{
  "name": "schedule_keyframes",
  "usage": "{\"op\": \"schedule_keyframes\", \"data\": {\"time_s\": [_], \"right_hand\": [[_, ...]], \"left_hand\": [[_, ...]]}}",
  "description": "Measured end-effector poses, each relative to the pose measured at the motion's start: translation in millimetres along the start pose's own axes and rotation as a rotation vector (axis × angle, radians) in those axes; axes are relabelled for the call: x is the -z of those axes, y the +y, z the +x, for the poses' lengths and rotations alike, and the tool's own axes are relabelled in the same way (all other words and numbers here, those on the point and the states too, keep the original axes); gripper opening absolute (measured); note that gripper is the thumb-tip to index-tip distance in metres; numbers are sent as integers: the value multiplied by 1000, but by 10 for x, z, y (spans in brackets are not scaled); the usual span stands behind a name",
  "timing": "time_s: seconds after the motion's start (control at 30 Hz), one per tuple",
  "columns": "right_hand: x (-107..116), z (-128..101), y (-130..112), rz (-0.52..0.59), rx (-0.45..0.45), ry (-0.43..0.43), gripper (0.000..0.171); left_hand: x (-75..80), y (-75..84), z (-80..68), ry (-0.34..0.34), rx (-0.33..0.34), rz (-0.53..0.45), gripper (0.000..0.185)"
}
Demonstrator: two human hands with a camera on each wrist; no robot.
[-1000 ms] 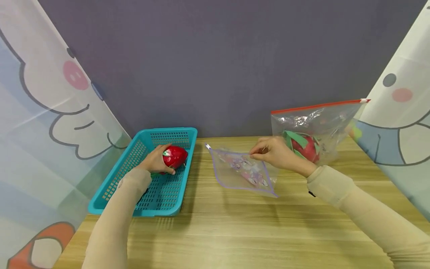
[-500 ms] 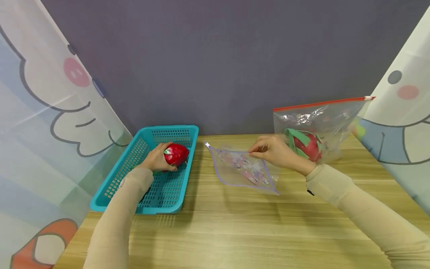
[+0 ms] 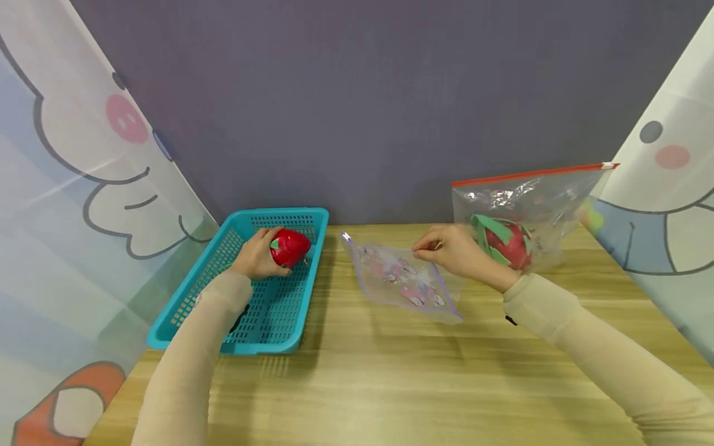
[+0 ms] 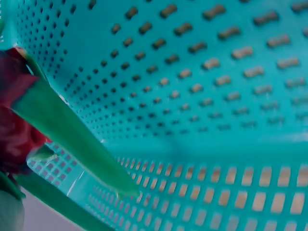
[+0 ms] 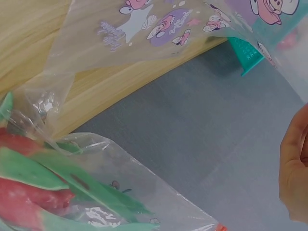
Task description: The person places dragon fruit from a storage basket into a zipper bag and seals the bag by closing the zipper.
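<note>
In the head view, my left hand (image 3: 259, 255) grips a shiny red toy dragon fruit (image 3: 291, 248) over the teal basket (image 3: 304, 322). Long green leaves and red skin of a dragon fruit (image 4: 72, 134) show at the left of the left wrist view. My right hand (image 3: 452, 248) pinches the upper edge of a clear zip bag (image 3: 398, 279) with purple trim and cartoon prints, held above the table. Behind that hand stands a red-topped zip bag (image 3: 535, 186) with another dragon fruit (image 3: 507, 244) inside; the right wrist view shows its green leaves close up.
A wood-grain table (image 3: 357, 384) lies under everything. At its back rises a dark grey panel (image 3: 362, 111). Cartoon-printed curtains (image 3: 56, 248) flank both sides. Something dark (image 3: 238, 319) lies in the basket, partly behind my left sleeve.
My left hand has risen slightly with the dragon fruit. The purple-trimmed bag's lower front edge has shifted a little, while my right hand keeps its pinch in nearly the same place.
</note>
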State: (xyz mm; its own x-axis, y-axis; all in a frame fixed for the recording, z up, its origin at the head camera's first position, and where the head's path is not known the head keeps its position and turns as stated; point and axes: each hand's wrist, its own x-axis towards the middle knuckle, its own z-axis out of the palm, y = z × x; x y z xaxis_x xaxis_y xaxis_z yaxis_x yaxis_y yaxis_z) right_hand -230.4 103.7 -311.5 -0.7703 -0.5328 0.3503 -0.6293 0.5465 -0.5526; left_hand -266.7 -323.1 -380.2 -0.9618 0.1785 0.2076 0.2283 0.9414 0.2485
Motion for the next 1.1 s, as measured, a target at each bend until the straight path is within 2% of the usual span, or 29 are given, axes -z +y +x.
{"op": "schedule_keyframes", "data": {"time_s": [0.13, 0.37, 0.6, 0.67, 0.8, 1.1], "right_hand": [[11, 6, 2, -7, -24, 4, 7], [16, 15, 40, -20, -51, 18, 7], [23, 16, 23, -22, -100, -3, 9], [25, 8, 14, -16, -121, -15, 9], [32, -11, -3, -15, -152, -21, 9], [33, -16, -46, -3, -155, -2, 9]], "left_hand": [[94, 73, 14, 50, -70, 58, 100], [258, 282, -76, 74, -156, 160, 101], [457, 400, -182, 153, -345, 300, 100], [496, 438, -212, 173, -371, 317, 100], [583, 567, -275, 195, -381, 310, 97], [800, 902, -470, 209, -328, 281, 101]]}}
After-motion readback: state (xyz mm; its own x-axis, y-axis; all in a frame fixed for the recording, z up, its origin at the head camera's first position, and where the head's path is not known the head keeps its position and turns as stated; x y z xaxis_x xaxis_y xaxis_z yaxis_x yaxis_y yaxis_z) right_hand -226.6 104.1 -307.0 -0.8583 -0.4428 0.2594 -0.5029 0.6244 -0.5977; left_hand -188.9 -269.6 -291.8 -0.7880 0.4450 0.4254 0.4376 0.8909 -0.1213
